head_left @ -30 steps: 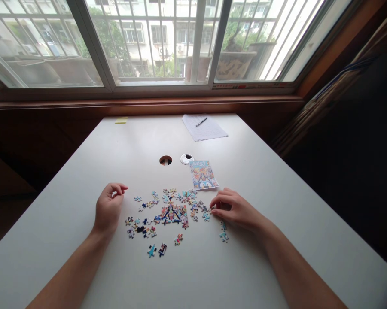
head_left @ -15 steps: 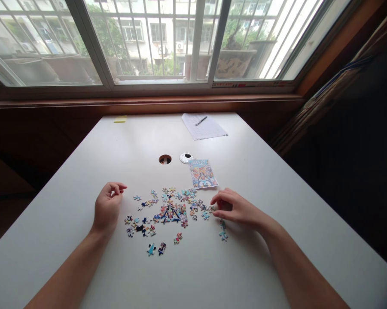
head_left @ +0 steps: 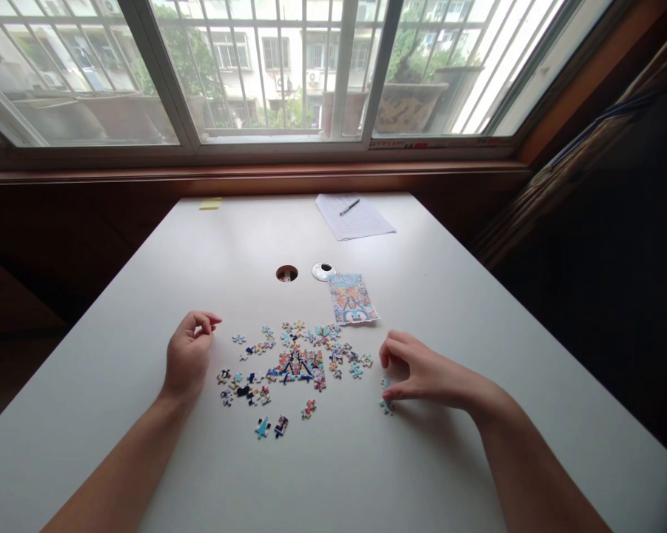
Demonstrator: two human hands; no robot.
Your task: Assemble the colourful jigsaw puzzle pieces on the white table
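Note:
Several loose jigsaw pieces (head_left: 246,391) are scattered over the white table around a joined section of the puzzle (head_left: 300,366). My left hand (head_left: 189,355) rests to the left of them, its fingers curled in, and no piece shows in it. On the right, my right hand (head_left: 416,374) hovers low with thumb and fingers apart. Just under its fingertips lie a few light-blue jigsaw pieces (head_left: 387,406), partly hidden by the thumb. Behind the pieces is a picture card (head_left: 352,297) with a printed cartoon design. Nearer me are two separate pieces (head_left: 272,427).
A cable hole (head_left: 287,274) opens in the tabletop, with its round metal cover (head_left: 322,272) beside it, touching the card. Farther back lie paper sheets (head_left: 360,222) with a pen (head_left: 349,208) on top, and yellow sticky notes (head_left: 210,203). A barred window stands beyond the table.
My right hand has moved right and slightly towards me, from the edge of the pile to the light-blue pieces. My left hand keeps its curled pose. The view has shifted slightly.

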